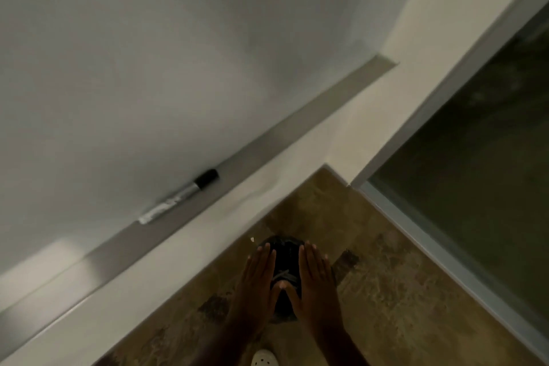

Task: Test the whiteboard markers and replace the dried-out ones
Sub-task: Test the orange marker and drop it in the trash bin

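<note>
Your left hand (258, 276) and right hand (316, 273) were flat and empty, thumbs touching, apparently readied before reaching. The capped marker (178, 197) lay untouched on the tray (297, 125) to the far left

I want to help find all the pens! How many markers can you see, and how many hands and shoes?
Markers: 1, black cap on, lying on the whiteboard tray
Hands: 2, left hand and right hand, both flat and holding nothing
Shoes: 2, dark shoe and white shoe
Total: 5
</note>
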`<action>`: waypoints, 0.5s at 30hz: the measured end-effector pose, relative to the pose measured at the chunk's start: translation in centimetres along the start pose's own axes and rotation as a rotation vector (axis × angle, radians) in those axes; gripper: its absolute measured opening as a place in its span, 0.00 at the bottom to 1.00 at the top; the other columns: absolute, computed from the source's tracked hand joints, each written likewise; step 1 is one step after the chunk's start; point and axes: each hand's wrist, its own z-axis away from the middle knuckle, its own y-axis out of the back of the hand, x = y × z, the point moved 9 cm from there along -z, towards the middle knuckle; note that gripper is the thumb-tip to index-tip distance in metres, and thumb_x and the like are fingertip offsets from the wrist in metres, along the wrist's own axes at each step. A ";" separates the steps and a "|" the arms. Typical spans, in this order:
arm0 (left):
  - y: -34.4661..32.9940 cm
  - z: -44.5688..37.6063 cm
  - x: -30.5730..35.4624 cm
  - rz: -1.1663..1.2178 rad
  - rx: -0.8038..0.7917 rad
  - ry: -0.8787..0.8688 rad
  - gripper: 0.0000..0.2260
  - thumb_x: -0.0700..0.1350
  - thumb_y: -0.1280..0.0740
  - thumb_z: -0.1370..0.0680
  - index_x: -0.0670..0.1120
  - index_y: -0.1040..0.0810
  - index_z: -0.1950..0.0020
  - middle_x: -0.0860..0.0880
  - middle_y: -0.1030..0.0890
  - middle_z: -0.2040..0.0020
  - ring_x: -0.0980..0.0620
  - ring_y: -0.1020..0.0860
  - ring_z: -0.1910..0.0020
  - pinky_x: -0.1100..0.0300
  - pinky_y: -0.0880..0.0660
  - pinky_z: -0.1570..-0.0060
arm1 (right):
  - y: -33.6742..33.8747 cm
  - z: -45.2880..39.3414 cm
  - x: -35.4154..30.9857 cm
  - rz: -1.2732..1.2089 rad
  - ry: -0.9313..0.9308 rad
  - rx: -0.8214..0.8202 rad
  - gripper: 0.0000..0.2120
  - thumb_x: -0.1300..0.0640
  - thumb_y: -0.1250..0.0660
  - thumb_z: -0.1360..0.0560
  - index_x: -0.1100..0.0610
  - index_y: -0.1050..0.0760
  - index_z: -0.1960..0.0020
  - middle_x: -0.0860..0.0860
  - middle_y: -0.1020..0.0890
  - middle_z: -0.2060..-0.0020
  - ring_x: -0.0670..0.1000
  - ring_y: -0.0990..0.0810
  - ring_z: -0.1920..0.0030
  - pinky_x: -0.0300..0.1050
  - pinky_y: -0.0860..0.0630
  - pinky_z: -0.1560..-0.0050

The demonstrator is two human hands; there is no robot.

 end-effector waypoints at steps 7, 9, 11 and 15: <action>12.7 4.9 2.1 0.252 0.081 0.214 0.33 0.69 0.54 0.20 0.54 0.48 0.19 0.54 0.46 0.19 0.53 0.46 0.20 0.65 0.50 0.26 | 12.1 -1.6 -9.3 -0.102 0.170 0.107 0.35 0.35 0.47 0.19 0.58 0.40 0.21 0.53 0.39 0.21 0.54 0.43 0.21 0.55 0.45 0.23; 16.6 6.6 3.0 0.293 0.122 0.257 0.36 0.71 0.54 0.22 0.53 0.45 0.20 0.55 0.41 0.21 0.53 0.42 0.21 0.67 0.51 0.28 | 15.4 -2.4 -12.1 -0.189 0.224 0.140 0.31 0.39 0.44 0.18 0.56 0.38 0.22 0.51 0.36 0.23 0.51 0.41 0.21 0.55 0.40 0.25; 19.4 8.0 3.8 0.312 0.130 0.247 0.41 0.75 0.61 0.26 0.54 0.45 0.20 0.54 0.41 0.21 0.54 0.40 0.22 0.62 0.47 0.24 | 18.7 -3.3 -14.8 -0.258 0.274 0.167 0.29 0.40 0.44 0.19 0.52 0.37 0.22 0.48 0.35 0.23 0.49 0.40 0.22 0.53 0.38 0.25; 24.6 9.6 3.5 0.364 0.188 0.311 0.21 0.58 0.42 0.17 0.59 0.35 0.24 0.57 0.31 0.25 0.61 0.28 0.32 0.61 0.30 0.31 | 23.5 -6.1 -19.5 -0.286 0.349 0.181 0.25 0.42 0.42 0.19 0.50 0.33 0.25 0.49 0.28 0.27 0.49 0.33 0.26 0.48 0.34 0.28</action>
